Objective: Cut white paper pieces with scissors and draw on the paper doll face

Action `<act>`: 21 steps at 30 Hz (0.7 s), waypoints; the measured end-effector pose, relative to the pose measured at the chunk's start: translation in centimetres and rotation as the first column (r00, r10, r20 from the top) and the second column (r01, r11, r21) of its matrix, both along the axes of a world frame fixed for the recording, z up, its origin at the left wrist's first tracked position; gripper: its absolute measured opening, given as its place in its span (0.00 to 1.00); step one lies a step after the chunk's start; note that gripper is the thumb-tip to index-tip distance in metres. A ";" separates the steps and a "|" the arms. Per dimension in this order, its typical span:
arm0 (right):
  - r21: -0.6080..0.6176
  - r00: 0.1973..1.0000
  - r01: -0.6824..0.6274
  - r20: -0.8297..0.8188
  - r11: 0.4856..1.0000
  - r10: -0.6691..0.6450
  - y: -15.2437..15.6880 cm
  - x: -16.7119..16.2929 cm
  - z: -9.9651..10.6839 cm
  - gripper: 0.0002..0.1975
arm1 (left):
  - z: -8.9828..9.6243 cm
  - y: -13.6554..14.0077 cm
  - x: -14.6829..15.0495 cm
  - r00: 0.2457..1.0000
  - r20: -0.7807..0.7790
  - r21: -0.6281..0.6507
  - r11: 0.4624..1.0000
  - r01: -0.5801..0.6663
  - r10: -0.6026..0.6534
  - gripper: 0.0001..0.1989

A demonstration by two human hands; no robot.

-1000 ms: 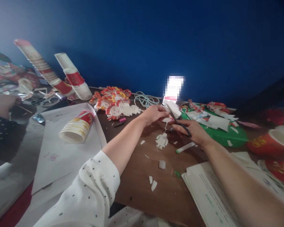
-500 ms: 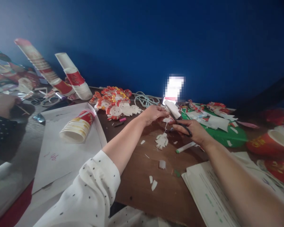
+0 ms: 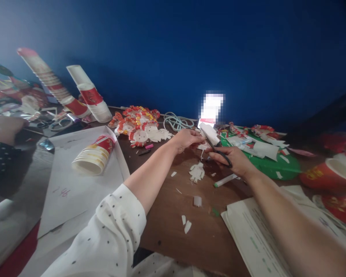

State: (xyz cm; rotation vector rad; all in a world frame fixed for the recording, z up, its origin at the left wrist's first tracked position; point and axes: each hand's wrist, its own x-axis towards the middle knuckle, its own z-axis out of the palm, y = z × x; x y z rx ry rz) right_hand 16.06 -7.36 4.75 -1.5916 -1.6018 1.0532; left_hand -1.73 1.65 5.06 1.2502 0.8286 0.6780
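Between the left fingers (image 3: 197,138), white paper (image 3: 212,132) is pinched; right fingers (image 3: 217,157) grip black scissors (image 3: 210,141).

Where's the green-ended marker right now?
In the head view, the marker lies right of centre on the brown table, just below the right hand in the picture and to the right of the white figure-shaped cutout.
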 end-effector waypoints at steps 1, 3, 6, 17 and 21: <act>-0.001 1.000 0.002 -0.005 1.000 -0.002 0.0 0.0 0.0 0.21 | 0.0 0.0 0.0 1.000 -0.002 0.002 1.000 -0.003 0.003 0.09; 0.004 1.000 0.003 -0.005 1.000 -0.003 0.0 0.0 -0.1 0.21 | -0.1 0.0 0.0 1.000 -0.001 0.004 1.000 -0.007 0.007 0.09; 0.019 1.000 -0.003 0.014 1.000 0.003 0.0 0.2 -0.2 0.21 | -0.2 0.1 0.0 1.000 0.020 -0.007 1.000 -0.016 0.016 0.08; 0.027 1.000 -0.018 0.009 0.999 0.017 0.0 0.2 -0.3 0.25 | -0.2 0.0 0.5 0.993 0.074 -0.049 0.995 -0.090 0.094 0.05; 0.020 0.998 -0.052 -0.018 0.998 0.052 0.0 0.2 -0.4 0.25 | -0.6 0.3 0.4 0.995 0.062 -0.026 0.997 -0.078 0.079 0.04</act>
